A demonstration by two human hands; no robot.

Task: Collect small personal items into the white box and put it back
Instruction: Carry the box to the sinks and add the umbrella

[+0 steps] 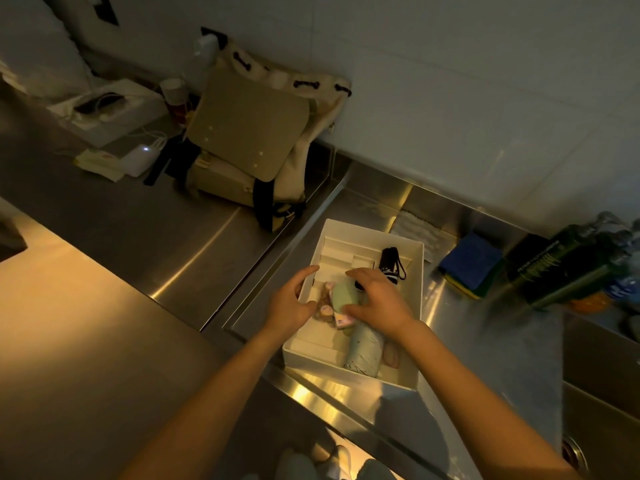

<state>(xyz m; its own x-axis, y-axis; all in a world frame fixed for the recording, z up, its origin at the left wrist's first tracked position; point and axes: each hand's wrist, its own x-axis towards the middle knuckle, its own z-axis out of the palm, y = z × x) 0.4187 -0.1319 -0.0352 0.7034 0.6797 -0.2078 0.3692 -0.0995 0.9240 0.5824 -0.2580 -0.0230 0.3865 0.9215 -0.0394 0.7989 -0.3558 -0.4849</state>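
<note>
The white box (417,306) sits on the steel counter in front of me. Inside lie a black folded umbrella (389,261), a pale green folded umbrella (363,348), a light green oval case (341,294), a small plush toy (323,304) and a pink card (343,320). My left hand (289,304) rests on the box's left wall, thumb inside the rim. My right hand (379,299) hovers spread over the contents, fingers apart around the green case; I cannot tell if it touches it.
A beige backpack (256,140) leans on the wall at the back. Left of it lie a white power bank (140,159) and cables. A blue sponge (472,263) and dark green bottle (568,268) stand right of the box. A sink drain (573,453) shows at lower right.
</note>
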